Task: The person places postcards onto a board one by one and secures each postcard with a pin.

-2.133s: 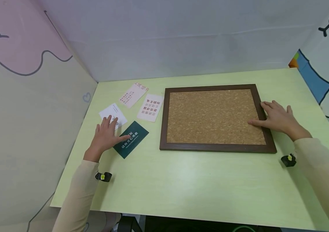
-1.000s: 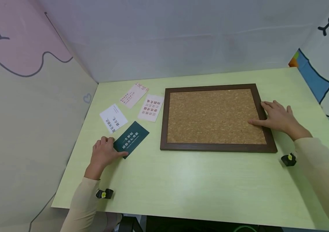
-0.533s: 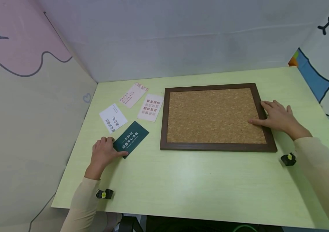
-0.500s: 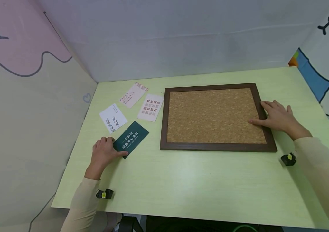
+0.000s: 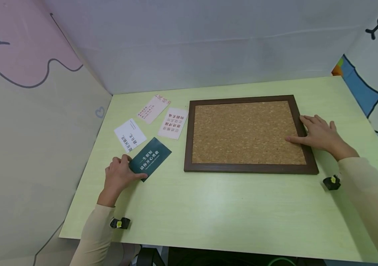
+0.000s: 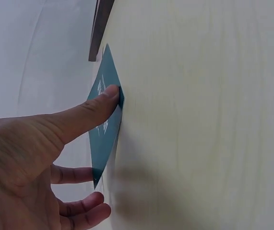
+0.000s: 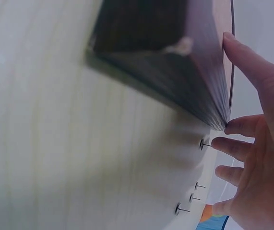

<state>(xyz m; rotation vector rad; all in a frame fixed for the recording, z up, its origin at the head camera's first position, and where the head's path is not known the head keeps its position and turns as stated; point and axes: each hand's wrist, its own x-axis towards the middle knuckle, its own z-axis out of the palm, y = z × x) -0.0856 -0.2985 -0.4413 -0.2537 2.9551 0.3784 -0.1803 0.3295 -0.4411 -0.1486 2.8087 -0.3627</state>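
Observation:
My left hand point(image 5: 118, 177) pinches a dark green card point(image 5: 150, 155) with white writing by its near left end. In the left wrist view the thumb point(image 6: 101, 103) lies over the card's writing side and a finger reaches its lower corner, close over the table. A framed cork board point(image 5: 247, 133) with a brown wooden frame lies flat to the right. My right hand point(image 5: 322, 136) rests on the board's right side, its thumb on the cork and its fingers, nearly straight, along the outer frame edge. In the right wrist view, thumbtacks point(image 7: 178, 209) stand point up beyond the frame.
Beyond the green card lie a white card point(image 5: 130, 135), a pink card point(image 5: 154, 109) and a pale card with red and grey writing point(image 5: 173, 123), this one beside the frame's left edge. The pale green table point(image 5: 225, 210) meets a wall on the left.
My left hand has come back from over the white card to the green card's near end and taken hold of it. The card's left corner has risen slightly. My right hand stays put.

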